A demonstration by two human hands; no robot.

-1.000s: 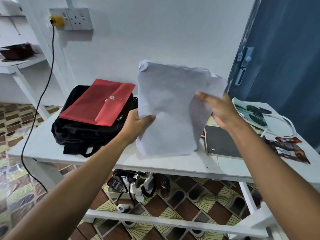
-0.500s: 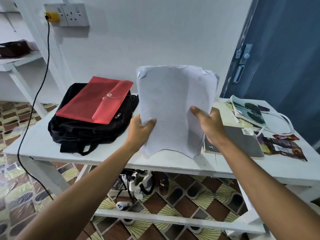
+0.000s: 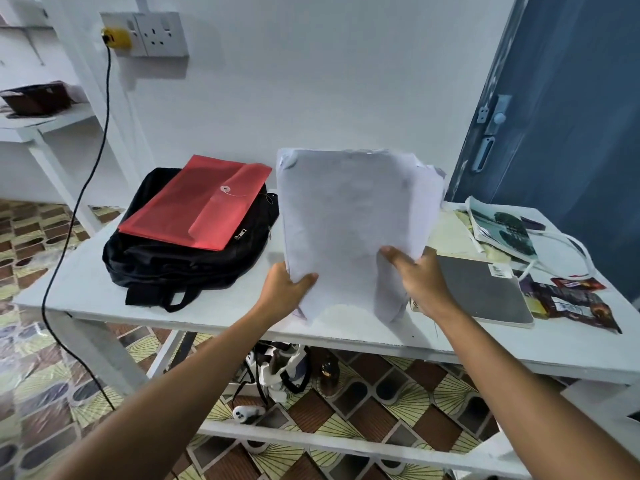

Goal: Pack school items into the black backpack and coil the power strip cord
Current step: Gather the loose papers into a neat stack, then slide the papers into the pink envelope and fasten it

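Note:
A stack of white papers (image 3: 349, 216) stands upright with its lower edge on the white table (image 3: 86, 289). My left hand (image 3: 285, 289) grips its lower left corner and my right hand (image 3: 415, 278) grips its lower right side. The black backpack (image 3: 173, 261) lies flat to the left, shut, with a red string-tie envelope (image 3: 197, 202) on top of it. A grey notebook (image 3: 485, 292) lies on the table right of my right hand. A black cord (image 3: 86, 178) runs from a yellow plug (image 3: 116, 38) in the wall socket down to the floor.
Right of the notebook lie snack packets (image 3: 575, 299), a printed tote bag (image 3: 502, 230) and yellowish papers. Under the table sit a white power strip (image 3: 247, 412) and a tangle of cables. A blue door (image 3: 571, 116) stands at the right, white shelves at the left.
The paper stack has come down from the air until its lower edge meets the table. My right hand slid from the sheet's middle right edge to its lower right side.

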